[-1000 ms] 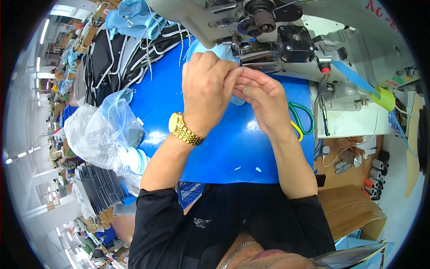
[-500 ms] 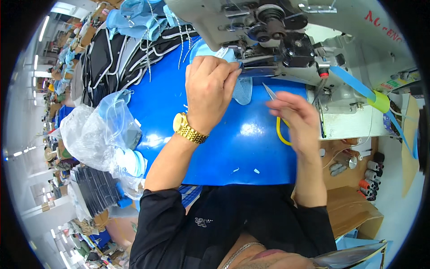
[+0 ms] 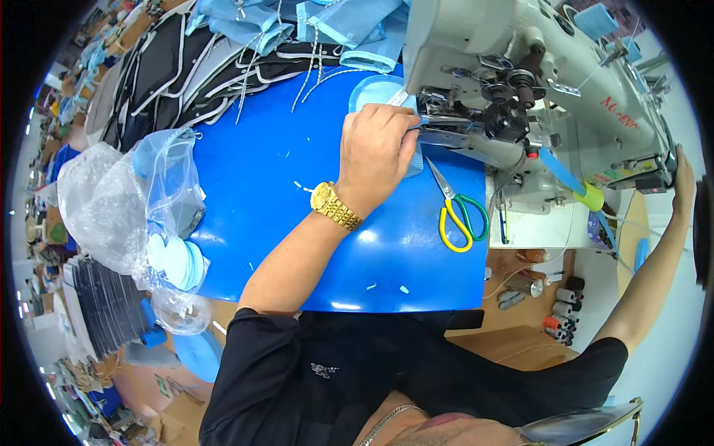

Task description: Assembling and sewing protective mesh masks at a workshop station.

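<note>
My left hand (image 3: 379,152) is closed, its fingertips pinching a light blue fabric piece (image 3: 372,91) beside the sewing machine's (image 3: 476,52) presser area. A mesh part of the piece shows below those fingers, and a small white label sits on it. The needle point is hidden. Out at the far right, my right hand (image 3: 683,186) is on the black handwheel (image 3: 671,169) at the machine's end, fingers against its rim. Scissors (image 3: 449,201) with one yellow and one green handle lie on the blue table, blades pointing toward the machine.
Black pieces with pale piping (image 3: 178,74) and blue mesh pieces with cords (image 3: 349,26) are heaped at the back left. A clear plastic bag (image 3: 104,204) and round light blue pieces (image 3: 176,260) sit at the left table edge. Thread cones (image 3: 565,308) stand at lower right.
My right hand has gone from near the scissors to the handwheel at far right. The scissors now lie in full sight. My left hand still holds the fabric; the whole view has shifted.
</note>
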